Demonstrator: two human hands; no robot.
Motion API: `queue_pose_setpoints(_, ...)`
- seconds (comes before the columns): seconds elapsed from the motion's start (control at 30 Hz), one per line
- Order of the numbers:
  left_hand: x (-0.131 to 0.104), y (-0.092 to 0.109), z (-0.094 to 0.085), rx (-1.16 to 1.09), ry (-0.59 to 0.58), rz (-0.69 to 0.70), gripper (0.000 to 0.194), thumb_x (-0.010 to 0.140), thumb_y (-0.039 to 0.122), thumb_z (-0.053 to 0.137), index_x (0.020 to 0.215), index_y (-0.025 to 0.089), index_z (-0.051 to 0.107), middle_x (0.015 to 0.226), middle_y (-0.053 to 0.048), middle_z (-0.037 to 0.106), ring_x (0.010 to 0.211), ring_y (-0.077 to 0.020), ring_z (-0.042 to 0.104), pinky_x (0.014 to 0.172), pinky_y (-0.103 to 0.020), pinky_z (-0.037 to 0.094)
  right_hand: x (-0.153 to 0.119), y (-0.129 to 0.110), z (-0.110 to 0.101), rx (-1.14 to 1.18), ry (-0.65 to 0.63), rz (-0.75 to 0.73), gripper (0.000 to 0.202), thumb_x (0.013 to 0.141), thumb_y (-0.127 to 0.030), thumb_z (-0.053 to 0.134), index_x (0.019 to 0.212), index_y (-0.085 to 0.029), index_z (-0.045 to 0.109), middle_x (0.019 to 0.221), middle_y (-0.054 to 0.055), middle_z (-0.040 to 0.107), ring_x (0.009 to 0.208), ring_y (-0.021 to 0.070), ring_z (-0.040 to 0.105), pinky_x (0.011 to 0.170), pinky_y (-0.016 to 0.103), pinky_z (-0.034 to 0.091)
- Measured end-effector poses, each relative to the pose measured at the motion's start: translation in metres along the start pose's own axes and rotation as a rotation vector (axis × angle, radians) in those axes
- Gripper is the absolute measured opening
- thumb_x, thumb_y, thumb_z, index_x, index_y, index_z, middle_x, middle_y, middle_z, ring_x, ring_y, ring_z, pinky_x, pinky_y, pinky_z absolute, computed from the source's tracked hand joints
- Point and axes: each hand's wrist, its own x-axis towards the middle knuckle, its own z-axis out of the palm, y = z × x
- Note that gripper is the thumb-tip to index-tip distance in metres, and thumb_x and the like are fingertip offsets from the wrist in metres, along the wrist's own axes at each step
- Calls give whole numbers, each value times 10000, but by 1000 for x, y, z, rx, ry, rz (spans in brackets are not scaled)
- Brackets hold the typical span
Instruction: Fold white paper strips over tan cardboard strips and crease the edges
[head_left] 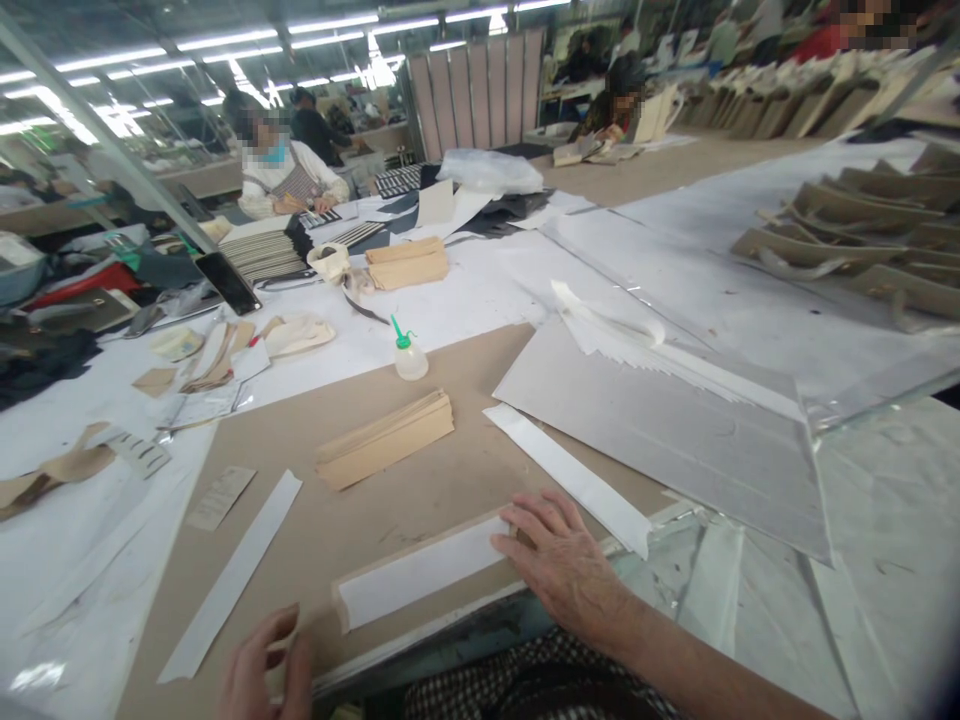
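Observation:
A white strip lies over a tan piece near the front edge of the brown board. The fingers of my right hand rest on the strip's right end, pressing there. My left hand is at the bottom, left of the strip's left end, its fingers curled and apart with nothing between them. Another white strip slants at the left, beside a small grey card. A stack of tan pieces lies behind. One more white strip lies to the right.
A bottle with a green nozzle stands at the board's back edge. A large grey sheet bearing white strips lies at right. Two people work across the table. A phone leans at back left.

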Motion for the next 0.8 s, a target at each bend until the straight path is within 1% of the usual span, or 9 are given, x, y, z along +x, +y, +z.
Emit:
queue_pose_setpoints(0.07,0,50,13,-4,19,296,242,957,304,571,1183,227,606,1143,-85,681,1009,-210,687,893,-360,589,2,-3,-1,33,-12,33,328,915,-102,606,1209,-241,653,1307,92,590,1327,307,410,1148,576,240)
queue_pose_setpoints(0.13,1,105,36,-96,-114,572,260,972,175,520,1214,232,595,1188,-89,661,1097,-194,647,924,-314,571,4,-5,-3,82,-7,73,336,918,-88,586,1200,-254,660,1300,85,592,1328,307,408,1137,573,264)
queue_pose_setpoints(0.2,3,148,61,-128,-177,658,272,976,112,456,1197,191,593,1156,-108,665,1064,-198,638,910,-322,574,5,-6,-7,151,29,100,332,921,-61,544,1157,-254,678,1274,83,597,1296,294,440,1103,537,336)
queue_pose_setpoints(0.27,5,172,82,-76,-208,672,239,968,97,451,1137,162,607,1065,-102,677,969,-217,638,858,-362,588,4,-3,-11,218,105,121,335,932,-33,480,1098,-236,688,1246,88,600,1251,266,479,1055,476,411)
queue_pose_setpoints(0.33,5,178,95,-22,-225,651,194,958,100,474,1073,161,618,1027,-91,672,927,-230,627,822,-383,590,-2,4,-15,246,185,144,336,932,-18,430,1033,-212,684,1228,94,600,1230,252,496,1036,454,439)
queue_pose_setpoints(0.4,4,174,99,-10,-232,631,175,956,99,486,1050,167,617,1042,-87,665,941,-233,618,825,-383,585,-10,13,-18,218,217,159,321,918,-11,426,984,-202,675,1214,95,606,1235,260,488,1049,476,427)
queue_pose_setpoints(0.5,3,166,97,-48,-216,623,194,965,95,470,1082,166,609,1074,-89,662,965,-226,612,847,-374,575,-20,24,-19,156,146,134,302,901,-15,472,1019,-202,677,1225,92,618,1260,281,464,1081,512,387)
queue_pose_setpoints(0.6,3,164,97,-87,-192,607,201,977,111,459,1088,177,612,1083,-88,664,973,-215,614,855,-359,572,-22,28,-18,117,61,92,373,877,-15,508,1128,-233,675,1279,74,609,1301,282,435,1117,532,334)
queue_pose_setpoints(0.8,3,163,100,-92,-207,640,292,966,103,472,1218,169,603,1140,-99,660,1002,-210,600,878,-351,576,-17,26,-12,115,39,56,465,840,-18,545,1195,-288,676,1313,48,590,1317,265,428,1161,555,249)
